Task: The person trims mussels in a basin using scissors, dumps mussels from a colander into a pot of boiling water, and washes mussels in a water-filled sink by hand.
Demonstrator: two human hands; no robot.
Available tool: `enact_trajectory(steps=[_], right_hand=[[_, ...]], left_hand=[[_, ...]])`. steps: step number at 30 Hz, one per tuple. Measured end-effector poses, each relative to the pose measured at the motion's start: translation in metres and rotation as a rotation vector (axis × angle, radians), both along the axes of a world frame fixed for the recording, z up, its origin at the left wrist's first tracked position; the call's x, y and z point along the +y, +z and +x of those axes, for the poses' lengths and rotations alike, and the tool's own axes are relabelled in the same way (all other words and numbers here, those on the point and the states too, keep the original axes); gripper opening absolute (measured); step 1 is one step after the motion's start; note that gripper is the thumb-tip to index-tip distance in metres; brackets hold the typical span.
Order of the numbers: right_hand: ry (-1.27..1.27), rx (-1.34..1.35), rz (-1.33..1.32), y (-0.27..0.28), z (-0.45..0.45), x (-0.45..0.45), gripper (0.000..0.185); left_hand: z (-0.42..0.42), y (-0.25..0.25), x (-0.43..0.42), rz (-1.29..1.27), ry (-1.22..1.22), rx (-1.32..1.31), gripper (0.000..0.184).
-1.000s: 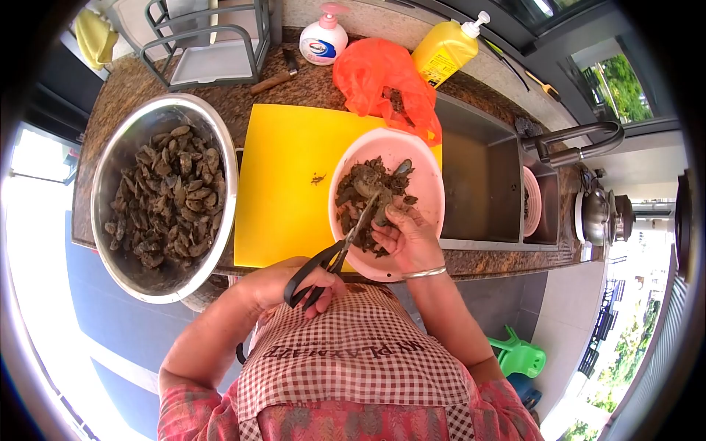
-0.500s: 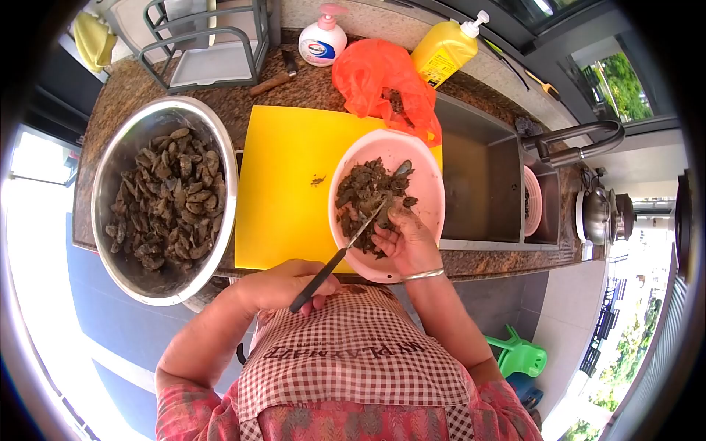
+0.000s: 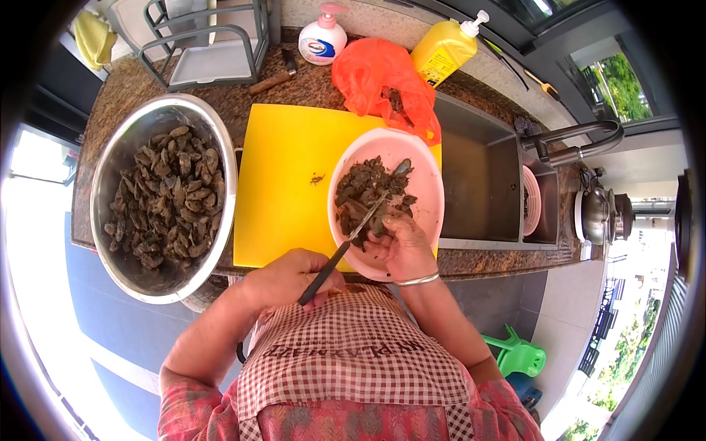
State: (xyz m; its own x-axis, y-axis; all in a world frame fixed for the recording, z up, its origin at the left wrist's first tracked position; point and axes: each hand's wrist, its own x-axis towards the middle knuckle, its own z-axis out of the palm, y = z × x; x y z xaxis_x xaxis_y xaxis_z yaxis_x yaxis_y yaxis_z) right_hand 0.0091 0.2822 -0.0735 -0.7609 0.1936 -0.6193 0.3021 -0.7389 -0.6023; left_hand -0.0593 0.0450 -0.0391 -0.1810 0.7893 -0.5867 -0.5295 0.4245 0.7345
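My left hand [image 3: 298, 275] is closed round the black handle of a knife [image 3: 323, 278]. The thin metal blade slants up over the pink bowl [image 3: 429, 162], its tip by the fingers of my right hand [image 3: 406, 250]. Those fingers pinch a dark, muddy mussel [image 3: 378, 223] just above the bowl's near side; the blade lies against or very near it. Dark shells and debris [image 3: 364, 184] fill the middle of the bowl, one shell showing a bluish inside. Beneath the bowl's left part is a yellow cutting board [image 3: 283, 184] with a small brown scrap on it.
A large steel basin [image 3: 101, 158] of muddy mussels [image 3: 173, 195] stands at left. Behind the bowl lie a red plastic bag [image 3: 371, 70], a pump bottle [image 3: 322, 40] and a yellow bottle [image 3: 443, 55]. The sink [image 3: 478, 176] with its faucet [image 3: 581, 151] is at right. A wooden-handled tool [image 3: 271, 82] lies behind the board.
My right hand has shifted slightly down and left, turning the mussel against the blade. The knife handle has moved a little to the right with my left hand.
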Motion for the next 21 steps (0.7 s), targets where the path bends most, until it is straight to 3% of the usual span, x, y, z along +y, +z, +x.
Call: enact_trajectory(steps=[2,5,8,12,13,16,18,21], right_hand=[[-0.002,-0.007,-0.073,0.003,0.002,0.018,0.025],[-0.073,0.061,0.086,0.024,0.004,0.051,0.025],[-0.270,0.220,0.406,0.019,0.011,0.106,0.024],[-0.154,-0.026,1.344,-0.024,0.020,0.183,0.025],[-0.135,-0.007,1.800,-0.028,0.021,0.181,0.025],[-0.084,0.179,1.560,0.002,0.008,0.117,0.021],[0.218,0.084,1.502,0.022,-0.006,0.071,0.021],[0.568,0.007,1.648,0.030,-0.030,0.023,0.037]], left_hand=[[-0.001,-0.002,0.001,-0.001,0.019,-0.031,0.034],[-0.007,0.013,0.001,-0.060,-0.012,-0.067,0.035],[0.000,0.004,-0.012,0.099,0.203,-0.135,0.037],[0.000,0.003,-0.021,0.089,0.166,-0.065,0.038],[0.003,0.004,-0.021,0.084,0.170,-0.051,0.037],[0.008,0.000,-0.024,0.089,0.199,-0.111,0.039],[0.009,0.002,-0.021,0.091,0.202,-0.093,0.038],[0.011,0.004,-0.016,0.081,0.213,-0.092,0.037]])
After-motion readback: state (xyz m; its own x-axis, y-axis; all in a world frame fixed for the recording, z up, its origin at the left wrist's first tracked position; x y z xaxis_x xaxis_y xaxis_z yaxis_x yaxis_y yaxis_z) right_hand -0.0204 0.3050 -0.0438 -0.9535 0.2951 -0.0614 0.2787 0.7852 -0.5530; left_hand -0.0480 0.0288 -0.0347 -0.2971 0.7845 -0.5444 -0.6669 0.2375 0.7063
